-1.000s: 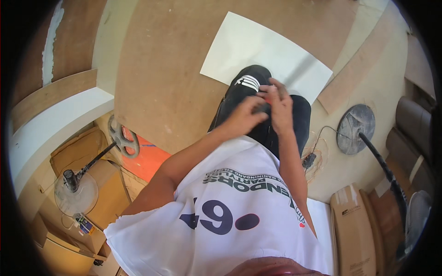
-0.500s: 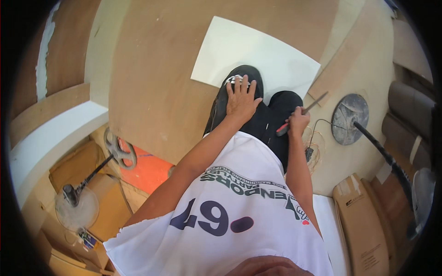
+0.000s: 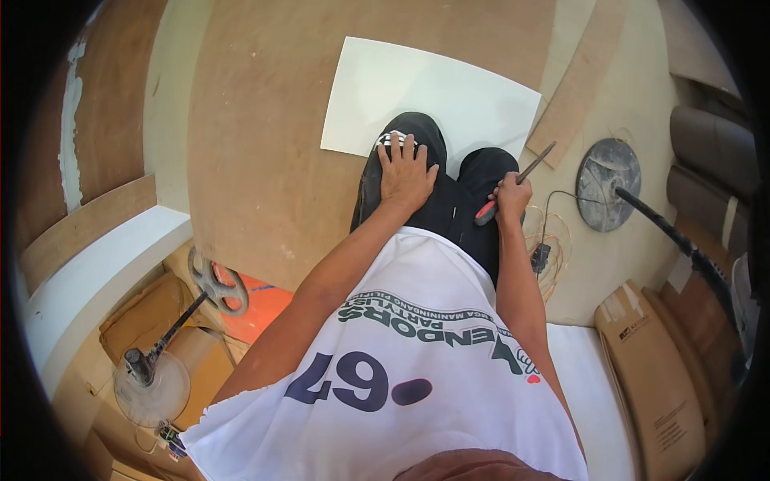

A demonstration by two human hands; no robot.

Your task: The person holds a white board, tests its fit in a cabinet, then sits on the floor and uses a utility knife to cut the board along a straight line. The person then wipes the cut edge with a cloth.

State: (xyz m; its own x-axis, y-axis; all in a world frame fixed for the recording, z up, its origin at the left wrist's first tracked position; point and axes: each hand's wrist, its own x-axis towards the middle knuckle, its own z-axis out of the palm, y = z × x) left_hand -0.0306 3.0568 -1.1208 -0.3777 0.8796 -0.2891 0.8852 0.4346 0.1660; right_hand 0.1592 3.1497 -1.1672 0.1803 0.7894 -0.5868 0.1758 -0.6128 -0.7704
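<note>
**Red-handled screwdriver in the right hand, left palm flat on the knee**

Black trousers cover both knees [image 3: 437, 188], which press down on a white sheet [image 3: 433, 96] lying on a broad brown board [image 3: 265, 136]. The left hand [image 3: 407, 172] rests flat on the left knee, fingers spread and released, gripping nothing; its fingertips [image 3: 395, 143] reach a white-striped patch near the top of the knee, just at the sheet's lower edge. The right hand [image 3: 509, 196] is clenched around a screwdriver [image 3: 513, 183], fist closed on the red handle, with the metal shaft slanting up and to the right, its tip over the pale floor [image 3: 642, 96] near the sheet's right corner. That hand sits on the right knee, apart from the left hand.

A narrow wooden strip [image 3: 581, 88] lies diagonally just right of the sheet. Beyond it a round grey fan base [image 3: 607, 184] stands on the floor, with a dark pole [image 3: 682, 240] running off to the lower right. A tangle of thin wire [image 3: 553, 236] with a small black plug lies beside the right forearm. Cardboard boxes [image 3: 654, 385] lie at the lower right.

At the lower left another fan stand [image 3: 148, 377] lies among flattened cardboard, its pole leading up to a grey wheel-shaped part [image 3: 216, 284] next to an orange patch [image 3: 261, 309]. A white ledge [image 3: 96, 280] curves along the left side. A white shirt [image 3: 401, 377] with dark lettering fills the bottom of the view
</note>
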